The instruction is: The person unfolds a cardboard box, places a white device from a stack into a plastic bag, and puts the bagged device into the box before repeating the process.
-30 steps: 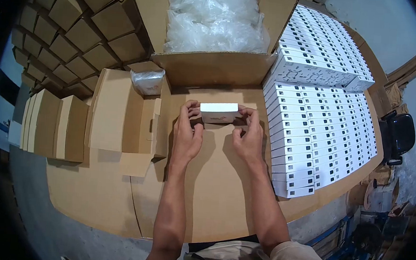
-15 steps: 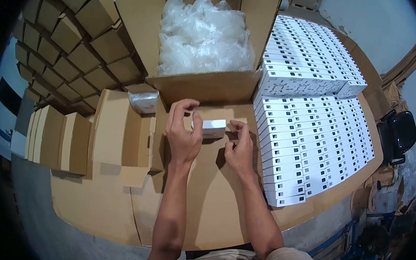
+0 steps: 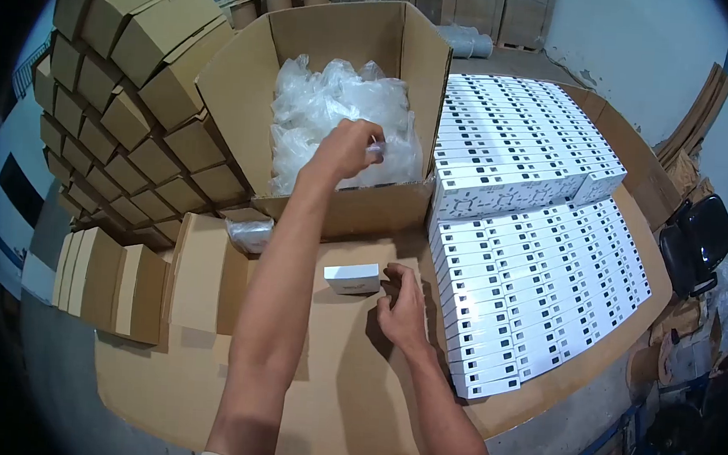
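My left hand (image 3: 353, 150) is over the large carton, above a heap of clear plastic bags (image 3: 309, 107). Its fingers are curled together, with a small pale, shiny bit showing at the fingertips; I cannot make out what it is. On the cardboard tabletop stands a small white box (image 3: 352, 278) with faint grey print on its front. Just right of that box is my right hand (image 3: 404, 307), loosely bent, thumb and fingers apart and nothing between them. Whether its fingertips touch the box I cannot tell.
The large open carton (image 3: 344, 212) stands at the back. Rows of white boxes (image 3: 535, 296) are stacked on the right. Brown cartons (image 3: 148, 152) pile up at the left, and an open brown carton (image 3: 198, 276) with a plastic-wrapped bundle (image 3: 249, 235) sits nearer.
My left hand has moved from beside the small white box up over the plastic bags. My right hand stays near the box. The view has tilted upward.
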The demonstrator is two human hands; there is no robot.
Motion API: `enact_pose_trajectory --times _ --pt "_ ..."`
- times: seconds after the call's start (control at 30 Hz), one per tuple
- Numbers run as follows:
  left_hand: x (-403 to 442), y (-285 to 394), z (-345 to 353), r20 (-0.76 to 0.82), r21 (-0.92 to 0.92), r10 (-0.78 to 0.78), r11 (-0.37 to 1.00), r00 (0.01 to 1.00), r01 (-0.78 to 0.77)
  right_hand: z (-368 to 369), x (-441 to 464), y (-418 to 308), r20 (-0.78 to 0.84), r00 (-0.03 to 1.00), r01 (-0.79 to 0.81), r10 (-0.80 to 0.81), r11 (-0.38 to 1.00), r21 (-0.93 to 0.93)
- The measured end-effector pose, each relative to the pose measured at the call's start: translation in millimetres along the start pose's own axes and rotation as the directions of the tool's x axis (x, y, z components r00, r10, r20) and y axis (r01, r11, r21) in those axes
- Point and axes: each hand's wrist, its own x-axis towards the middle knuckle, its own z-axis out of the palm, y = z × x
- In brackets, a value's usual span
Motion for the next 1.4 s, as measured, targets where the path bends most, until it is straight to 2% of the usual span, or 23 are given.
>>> enact_pose_trajectory --times 0.03,0.17,0.27,0.37,0.47,0.57,0.63,0.77,0.87,1.07,1.1,1.17,1.27,1.33,1.4 --pt "4.5 -4.5 -4.6 -0.017 -0.057 0.015 0.998 1.000 -0.016 0.2 0.7 -0.1 0.001 1.000 0.001 -0.001 1.000 0.022" --pt "12.0 0.7 -36.1 0.083 0.002 -0.203 0.979 0.976 0.204 -0.8 0.7 -5.0 -0.001 1.000 0.014 -0.014 1.000 -0.009" --pt "15.6 -3.2 -40.7 0.141 -0.085 -0.247 0.962 0.959 0.260 -1.2 0.4 -2.9 -0.009 0.999 0.037 -0.038 0.999 -0.032" --pt "20.3 -37.8 -16.0 -0.065 -0.193 0.023 0.981 0.998 -0.035 -0.1 -1.2 0.3 -0.014 0.999 0.034 -0.035 0.998 -0.048" --pt "9.6 -11.5 -23.8 -0.216 -0.021 0.034 0.999 0.976 -0.039 -0.3 -1.5 -0.7 -0.025 0.999 0.035 -0.036 0.998 -0.058" --pt "11.4 -7.7 -29.0 -0.116 -0.186 -0.166 0.972 0.979 0.142 0.7 -1.4 1.1 -0.028 0.999 0.038 -0.039 0.998 -0.047" --pt "13.2 -18.3 -17.2 -0.140 -0.334 -0.171 0.935 0.975 0.116 0.4 -1.7 2.7 -0.033 0.997 0.071 -0.073 0.994 -0.079" --pt "10.7 -14.1 -15.3 -0.150 -0.512 -0.239 0.849 0.959 0.131 -0.8 -1.6 -0.3 0.010 1.000 -0.005 0.005 1.000 0.003" --pt "16.9 -27.7 -5.7 -0.190 -0.565 -0.185 0.824 0.964 0.047 -1.2 -0.8 -1.5 0.012 1.000 -0.010 0.010 1.000 0.006" --pt "14.8 -4.0 -9.9 -0.135 -0.548 -0.290 0.818 0.947 0.173 -1.1 -0.8 -0.5 0.009 1.000 0.011 -0.010 1.000 -0.029" --pt "16.8 -9.4 -5.5 -0.157 -0.577 -0.284 0.803 0.946 0.145 -0.2 -0.7 1.4 0.006 1.000 0.015 -0.015 0.999 -0.033" --pt "20.9 -19.7 3.3 -0.201 -0.632 -0.273 0.770 0.941 0.089 -0.6 -1.2 2.0 0.002 1.000 0.027 -0.027 0.999 -0.043" --pt "18.4 -12.7 -9.8 -0.060 -0.801 -0.421 0.561 0.905 0.208 -2.8 -0.9 -2.8 0.005 1.000 0.024 -0.024 0.999 -0.037" --pt "16.9 -11.7 -11.6 -0.116 -0.890 -0.444 0.443 0.889 0.105 -2.6 -1.1 -4.2 0.016 1.000 -0.016 0.016 1.000 -0.002" --pt "13.3 -7.2 -18.6 -0.168 -0.939 -0.471 0.345 0.866 0.005 -1.9 -1.3 -3.1 -0.007 1.000 0.005 -0.006 0.998 -0.057"
